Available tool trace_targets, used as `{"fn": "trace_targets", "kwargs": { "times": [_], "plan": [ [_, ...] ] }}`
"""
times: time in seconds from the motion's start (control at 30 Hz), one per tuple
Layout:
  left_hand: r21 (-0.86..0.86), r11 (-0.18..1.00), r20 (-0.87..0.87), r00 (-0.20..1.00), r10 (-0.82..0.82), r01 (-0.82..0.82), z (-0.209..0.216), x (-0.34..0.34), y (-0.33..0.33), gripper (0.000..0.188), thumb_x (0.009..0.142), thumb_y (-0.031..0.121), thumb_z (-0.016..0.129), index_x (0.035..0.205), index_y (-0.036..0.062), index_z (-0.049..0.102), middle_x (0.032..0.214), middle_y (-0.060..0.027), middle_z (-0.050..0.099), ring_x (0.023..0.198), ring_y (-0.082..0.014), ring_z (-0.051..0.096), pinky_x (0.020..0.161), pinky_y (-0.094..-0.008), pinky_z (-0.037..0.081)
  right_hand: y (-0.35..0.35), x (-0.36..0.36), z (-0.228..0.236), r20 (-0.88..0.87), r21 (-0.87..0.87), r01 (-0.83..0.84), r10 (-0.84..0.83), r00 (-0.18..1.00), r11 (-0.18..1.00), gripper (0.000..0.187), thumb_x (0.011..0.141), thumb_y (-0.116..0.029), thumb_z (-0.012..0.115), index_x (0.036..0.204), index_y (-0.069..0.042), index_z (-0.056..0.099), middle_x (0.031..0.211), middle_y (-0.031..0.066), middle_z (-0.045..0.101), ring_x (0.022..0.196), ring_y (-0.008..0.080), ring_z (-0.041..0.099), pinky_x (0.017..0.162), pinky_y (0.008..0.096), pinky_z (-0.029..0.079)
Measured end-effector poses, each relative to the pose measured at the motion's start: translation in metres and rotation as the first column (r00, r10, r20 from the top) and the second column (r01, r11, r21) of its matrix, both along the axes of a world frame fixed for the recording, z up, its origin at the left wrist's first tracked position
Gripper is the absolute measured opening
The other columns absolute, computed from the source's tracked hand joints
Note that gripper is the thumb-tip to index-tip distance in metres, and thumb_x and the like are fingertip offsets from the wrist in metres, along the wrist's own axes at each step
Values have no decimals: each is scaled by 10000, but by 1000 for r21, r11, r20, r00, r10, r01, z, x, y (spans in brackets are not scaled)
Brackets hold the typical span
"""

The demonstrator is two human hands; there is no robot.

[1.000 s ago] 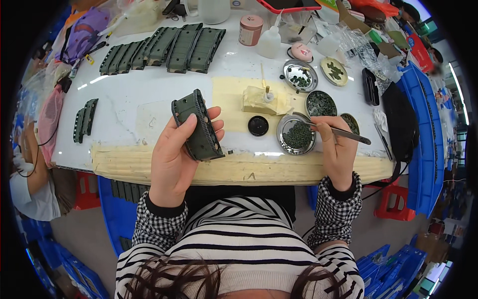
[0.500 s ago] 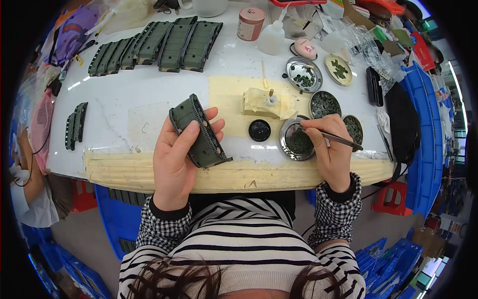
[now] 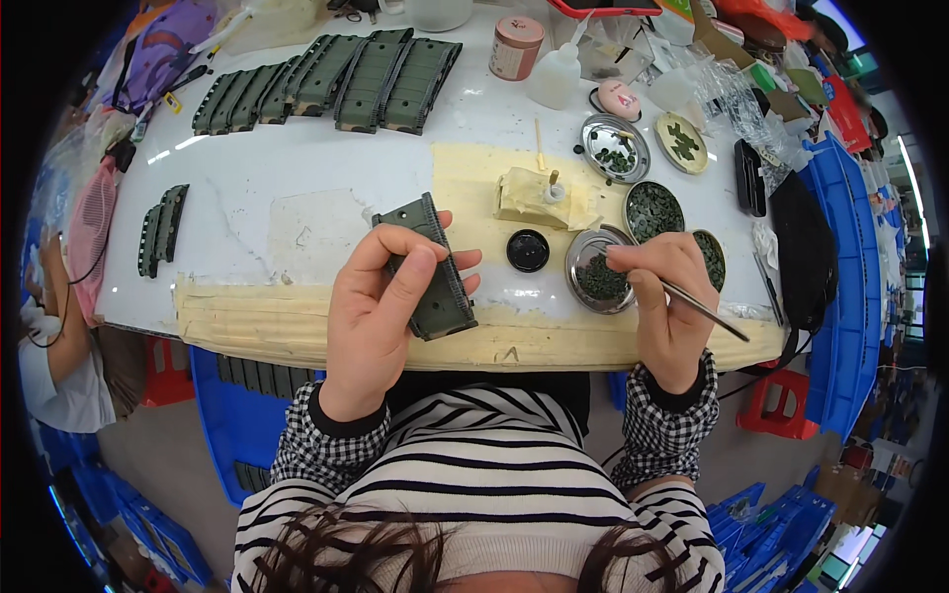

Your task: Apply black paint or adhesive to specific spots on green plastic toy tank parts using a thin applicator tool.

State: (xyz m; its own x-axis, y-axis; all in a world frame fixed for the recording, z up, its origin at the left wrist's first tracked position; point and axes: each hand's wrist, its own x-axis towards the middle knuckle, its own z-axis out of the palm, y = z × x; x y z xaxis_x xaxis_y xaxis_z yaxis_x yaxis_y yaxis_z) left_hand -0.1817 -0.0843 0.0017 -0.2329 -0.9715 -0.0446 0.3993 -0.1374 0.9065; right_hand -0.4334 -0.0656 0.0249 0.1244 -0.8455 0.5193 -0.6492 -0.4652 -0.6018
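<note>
My left hand is closed on a dark green curved model panel with toothed edges, tilted above the front of the table. The thumb and bent index finger cover part of its face. In my right hand is a pair of slim metal tweezers, pinched by thumb and fingers, the back end pointing to the lower right. Their tip is over a round metal dish of tiny dark green parts. Whether the tip holds a part is too small to tell.
Round tins of green pieces stand at the right, near a black round pot and a taped block. Similar green panels lie at the back left, two more at far left. Blue crates flank the table.
The panel has turned in my left hand, and the index finger now bends over its face. My right hand has rotated, swinging the tweezers' back end downward. The whole view has shifted slightly.
</note>
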Motion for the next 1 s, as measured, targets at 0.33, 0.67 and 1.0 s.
{"fn": "trace_targets", "kwargs": {
  "times": [0.33, 0.67, 1.0],
  "plan": [
    [-98, 975, 81, 978, -193, 200, -13, -6, 8, 195, 1021, 193, 471, 953, 28, 550, 1149, -119, 616, 1151, -158, 536, 952, -293, 412, 1, 60, 13, -352, -327, -325, 205, 913, 887, 304, 756, -285, 713, 949, -51, 692, 846, 38, 645, 764, 212, 611, 608, 315, 483],
    [47, 981, -192, 965, -176, 188, -15, -10, 10, 197, 1015, 193, 495, 982, 17, 577, 994, -45, 620, 977, -100, 568, 872, -243, 466, 11, 66, 17, -316, -231, -374, 294, 902, 898, 292, 784, -240, 717, 972, -19, 682, 916, 80, 645, 847, 238, 647, 744, 352, 544],
    [221, 927, -461, 870, -176, 304, -8, -7, 18, 284, 1025, 239, 451, 1069, -9, 583, 1025, -102, 631, 928, -160, 652, 856, -365, 587, 14, 68, 1, 311, 4, -315, 299, 902, 949, 186, 851, -57, 646, 1008, 41, 668, 968, 127, 689, 945, 302, 663, 864, 374, 519]
  ]
}}
